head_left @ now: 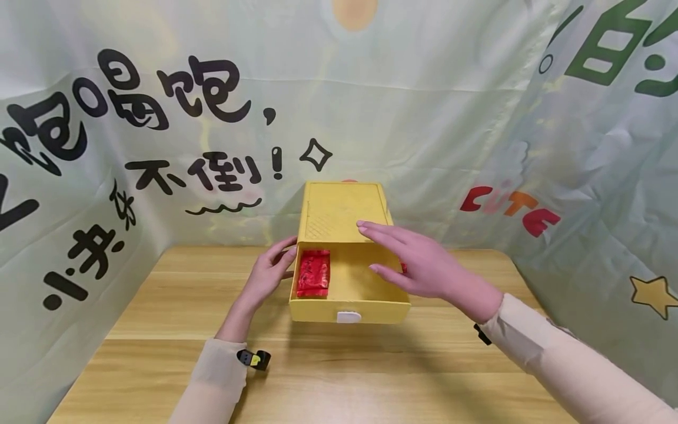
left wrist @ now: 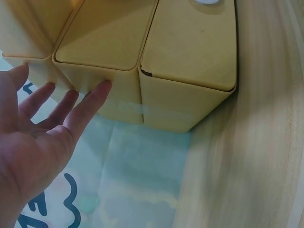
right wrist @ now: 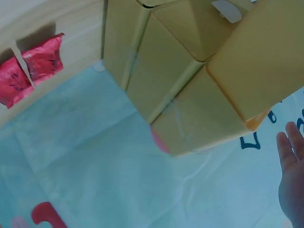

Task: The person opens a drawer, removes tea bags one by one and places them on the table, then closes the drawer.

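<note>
A yellow drawer cabinet has its top drawer pulled out towards me. One red packet lies inside that drawer, at its left. My left hand is at the cabinet's left side; in the left wrist view its fingertips rest against the side wall, fingers spread and fairly straight. Over the right part of the drawer my right hand is held with fingers extended and nothing in its grasp. The right wrist view shows only part of that hand at its edge.
Two red packets lie on the wooden table right of the cabinet, mostly hidden by the right hand in the head view. Below the top drawer, lower drawers are closed. A printed curtain hangs behind and on both sides.
</note>
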Motion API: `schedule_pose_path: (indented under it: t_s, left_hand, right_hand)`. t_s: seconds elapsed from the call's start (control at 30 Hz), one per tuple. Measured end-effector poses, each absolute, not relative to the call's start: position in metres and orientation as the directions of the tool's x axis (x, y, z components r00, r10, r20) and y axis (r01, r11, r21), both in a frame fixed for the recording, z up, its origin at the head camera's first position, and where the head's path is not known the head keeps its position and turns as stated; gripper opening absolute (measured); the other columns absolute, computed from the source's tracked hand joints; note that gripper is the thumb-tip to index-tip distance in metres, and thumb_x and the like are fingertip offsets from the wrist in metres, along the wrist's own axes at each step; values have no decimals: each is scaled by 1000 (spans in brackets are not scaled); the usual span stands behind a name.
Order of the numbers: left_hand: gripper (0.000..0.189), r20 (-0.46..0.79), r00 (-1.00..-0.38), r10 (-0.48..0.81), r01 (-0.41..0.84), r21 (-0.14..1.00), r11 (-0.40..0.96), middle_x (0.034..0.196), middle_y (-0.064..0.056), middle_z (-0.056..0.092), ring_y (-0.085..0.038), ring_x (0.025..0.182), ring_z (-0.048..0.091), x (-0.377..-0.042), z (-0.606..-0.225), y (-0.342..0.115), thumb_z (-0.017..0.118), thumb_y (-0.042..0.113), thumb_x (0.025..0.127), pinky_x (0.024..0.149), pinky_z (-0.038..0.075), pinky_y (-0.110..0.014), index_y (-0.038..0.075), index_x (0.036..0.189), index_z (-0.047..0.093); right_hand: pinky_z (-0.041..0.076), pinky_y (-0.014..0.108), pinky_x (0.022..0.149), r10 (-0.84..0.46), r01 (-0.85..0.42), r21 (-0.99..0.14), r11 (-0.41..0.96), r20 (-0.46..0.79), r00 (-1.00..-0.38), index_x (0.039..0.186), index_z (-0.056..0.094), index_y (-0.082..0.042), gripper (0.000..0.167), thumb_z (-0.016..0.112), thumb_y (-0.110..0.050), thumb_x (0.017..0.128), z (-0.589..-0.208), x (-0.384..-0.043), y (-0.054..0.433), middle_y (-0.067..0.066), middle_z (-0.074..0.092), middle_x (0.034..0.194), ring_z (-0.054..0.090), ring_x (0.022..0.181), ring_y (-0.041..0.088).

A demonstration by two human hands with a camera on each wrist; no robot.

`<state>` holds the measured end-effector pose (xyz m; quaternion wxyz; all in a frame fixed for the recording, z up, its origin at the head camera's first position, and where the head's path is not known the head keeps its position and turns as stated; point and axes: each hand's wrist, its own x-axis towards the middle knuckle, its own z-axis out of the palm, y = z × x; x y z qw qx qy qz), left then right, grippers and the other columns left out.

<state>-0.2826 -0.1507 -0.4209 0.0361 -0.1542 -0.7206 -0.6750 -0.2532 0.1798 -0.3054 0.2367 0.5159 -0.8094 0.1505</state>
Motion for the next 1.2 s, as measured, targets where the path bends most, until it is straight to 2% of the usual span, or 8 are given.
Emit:
schedule_pose_path:
  t_s: [0.17,0.3,0.43,0.7,0.97,1.2]
  left_hand:
    - [48,256,-951,176,266,963,39,158,-20,46,-40,132,56,-283,-420,-151,56,20,110,96,60,-57,1,154,48]
    - [48,258,-949,181,267,963,28,158,-20,45,-41,132,55,-283,-420,-151,55,19,110,92,64,-47,0,154,48]
    - [48,260,-948,182,268,963,21,157,-20,45,-41,132,55,-283,-420,-151,56,19,110,89,65,-40,0,153,48]
    - [48,259,-948,185,267,963,22,157,-20,45,-40,131,57,-283,-420,-151,55,19,110,90,65,-43,0,153,49]
    - [48,262,-945,193,271,962,21,156,-19,46,-36,128,59,-284,-421,-152,55,21,110,90,65,-43,2,153,49]
    - [48,253,-949,190,262,965,23,156,-19,46,-36,129,58,-284,-420,-151,56,21,110,91,65,-42,2,153,49]
  right_hand:
    - [52,49,111,-809,-926,25,377,495,-316,152,50,-3,64,71,-34,100,-298,-256,167,9,50,158,52,140,26]
    - [56,48,107,-839,-930,51,363,452,-303,152,51,-5,71,81,-25,91,-295,-257,158,8,48,159,54,138,27]
    - [57,46,105,-871,-931,68,358,385,-307,150,53,-6,68,80,-28,92,-294,-257,149,6,49,159,56,137,26]
    - [53,43,111,-910,-942,102,320,308,-276,148,56,-8,63,77,-36,95,-297,-258,132,6,56,152,58,135,24]
    - [52,42,112,-920,-926,82,368,175,-350,151,54,-12,67,72,-48,97,-296,-257,117,4,57,151,56,137,22]
    - [51,39,113,-931,-924,120,363,83,-355,149,56,-11,66,70,-51,98,-297,-261,102,3,58,150,56,136,21]
